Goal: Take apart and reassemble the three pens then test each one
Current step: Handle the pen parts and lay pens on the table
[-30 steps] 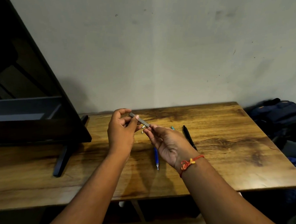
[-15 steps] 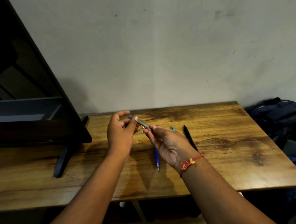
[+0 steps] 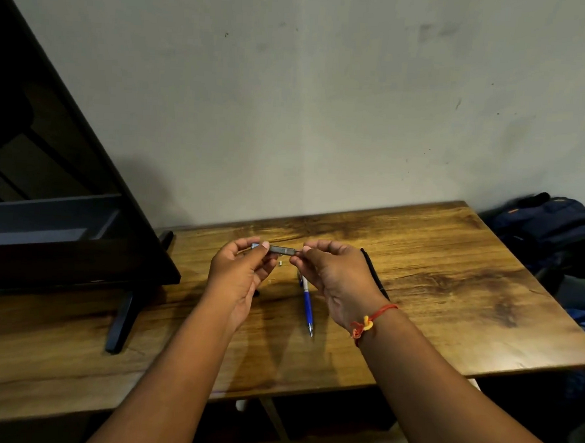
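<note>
Item one: grey pen barrel (image 3: 281, 249), held level above the table (image 3: 450, 299) and clear of the wood. The left hand (image 3: 238, 276) pinches its left end between thumb and fingers (image 3: 265, 246), and the right hand (image 3: 335, 278) pinches the right end the same way, fingers narrow on it. Gripping opposite ends would suit twisting or pulling the halves; whether apart or together cannot be told. Item two: small pale part (image 3: 280, 263), just below the barrel, apparently lying on the table. It probably belongs to this pen and is kept near for refitting. Item three: blue pen (image 3: 308, 308), seemingly whole, on the table between the wrists with its tip toward the person, likely set aside. Item four: black pen (image 3: 375, 277), on the table beyond the right hand and partly hidden by it. Sundries: dark screen (image 3: 62, 207) on its stand at left; blue backpack (image 3: 551, 230) off the table's right edge; red thread (image 3: 374, 317) on the right wrist.
</note>
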